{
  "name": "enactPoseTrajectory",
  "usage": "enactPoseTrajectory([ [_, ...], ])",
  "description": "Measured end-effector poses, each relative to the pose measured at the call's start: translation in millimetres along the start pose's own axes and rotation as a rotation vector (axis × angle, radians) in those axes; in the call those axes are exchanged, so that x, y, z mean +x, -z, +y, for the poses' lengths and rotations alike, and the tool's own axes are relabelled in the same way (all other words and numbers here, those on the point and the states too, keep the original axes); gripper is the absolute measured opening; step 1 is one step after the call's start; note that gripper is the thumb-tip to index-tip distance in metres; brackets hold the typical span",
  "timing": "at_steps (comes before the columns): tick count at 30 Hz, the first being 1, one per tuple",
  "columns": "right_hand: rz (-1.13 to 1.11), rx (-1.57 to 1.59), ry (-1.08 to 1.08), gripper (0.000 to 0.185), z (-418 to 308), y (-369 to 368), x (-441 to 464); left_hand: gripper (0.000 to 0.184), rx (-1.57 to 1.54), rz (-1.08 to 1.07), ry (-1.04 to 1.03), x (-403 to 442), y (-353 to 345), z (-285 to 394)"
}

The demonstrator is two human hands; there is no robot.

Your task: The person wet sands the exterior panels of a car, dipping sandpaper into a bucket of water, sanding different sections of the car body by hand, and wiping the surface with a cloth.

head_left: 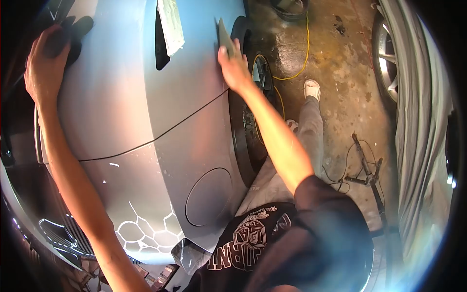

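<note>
A grey car body panel [116, 107] with a dark seam, a round fuel flap [209, 196] and a white hexagon pattern fills the left and middle. At the upper left, my left hand [44, 68] is closed by the panel's edge around a dark, rounded thing I cannot make out. My right hand [235, 67] pinches a flat grey-green piece [224, 38] against the panel, just above the wheel arch. Between the hands, a pale masking strip [171, 27] hangs beside a dark opening.
Below my right hand is a wheel [250, 126]. A yellow cord [307, 46] crosses the stained floor [340, 73] near my sandalled foot [312, 89]. At the right are a black stand [368, 176], another wheel [386, 57] and a draped grey cover [418, 126].
</note>
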State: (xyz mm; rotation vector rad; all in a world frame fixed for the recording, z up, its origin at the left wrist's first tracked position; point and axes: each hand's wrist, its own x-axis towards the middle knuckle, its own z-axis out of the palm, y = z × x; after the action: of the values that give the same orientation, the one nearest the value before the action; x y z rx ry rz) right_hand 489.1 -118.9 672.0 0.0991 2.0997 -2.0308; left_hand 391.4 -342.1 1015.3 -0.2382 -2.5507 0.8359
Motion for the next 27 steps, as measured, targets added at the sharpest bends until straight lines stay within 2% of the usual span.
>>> enactPoseTrajectory([
  [2, -0.012, 0.031, 0.030, 0.064, 2, -3, -19, 0.037, -0.001, -0.011, 0.011, 0, 4, 3],
  [4, -0.086, 0.076, 0.057, 0.065, -11, -3, -95, 0.037, -0.022, -0.021, 0.026, -2, 1, 3],
  [5, -0.177, 0.055, 0.005, 0.066, -18, -1, -124, 0.036, -0.032, -0.013, 0.008, -3, -3, -4],
  [6, -0.178, -0.004, 0.053, 0.066, -8, -6, -124, 0.036, -0.038, -0.006, -0.007, -3, -5, -8],
  [8, -0.057, -0.029, 0.083, 0.065, 6, -10, -61, 0.037, -0.034, -0.022, -0.001, -2, -2, -4],
  [10, -0.034, 0.009, -0.064, 0.061, -4, 9, 14, 0.038, -0.031, -0.027, 0.013, -3, 0, -1],
  [12, -0.069, 0.061, -0.130, 0.064, -18, 12, 9, 0.038, -0.034, -0.010, -0.016, 0, -1, -2],
  [14, -0.076, 0.059, 0.069, 0.066, -8, -5, -64, 0.038, -0.038, -0.024, -0.013, 0, -1, -3],
  [16, -0.218, 0.029, 0.060, 0.067, -24, -1, -131, 0.038, -0.062, -0.050, 0.005, 1, 1, 1],
  [17, -0.165, -0.087, 0.100, 0.067, -14, -4, -126, 0.038, -0.057, -0.050, 0.014, 1, 2, 2],
  [20, -0.040, -0.023, -0.027, 0.065, 3, 2, -12, 0.038, -0.011, -0.009, -0.011, -2, 3, 3],
  [22, -0.080, 0.006, -0.105, 0.062, -13, 16, 9, 0.037, -0.006, -0.040, -0.022, 0, 4, 5],
  [24, -0.068, -0.063, 0.066, 0.063, -4, 0, -48, 0.035, -0.041, -0.017, -0.026, 4, 5, 8],
  [26, -0.193, -0.083, 0.111, 0.061, -24, 2, -127, 0.034, -0.064, -0.028, -0.009, -2, 5, 7],
  [27, -0.211, -0.091, 0.138, 0.061, -23, 3, -130, 0.034, -0.060, -0.021, -0.017, 0, 4, 7],
])
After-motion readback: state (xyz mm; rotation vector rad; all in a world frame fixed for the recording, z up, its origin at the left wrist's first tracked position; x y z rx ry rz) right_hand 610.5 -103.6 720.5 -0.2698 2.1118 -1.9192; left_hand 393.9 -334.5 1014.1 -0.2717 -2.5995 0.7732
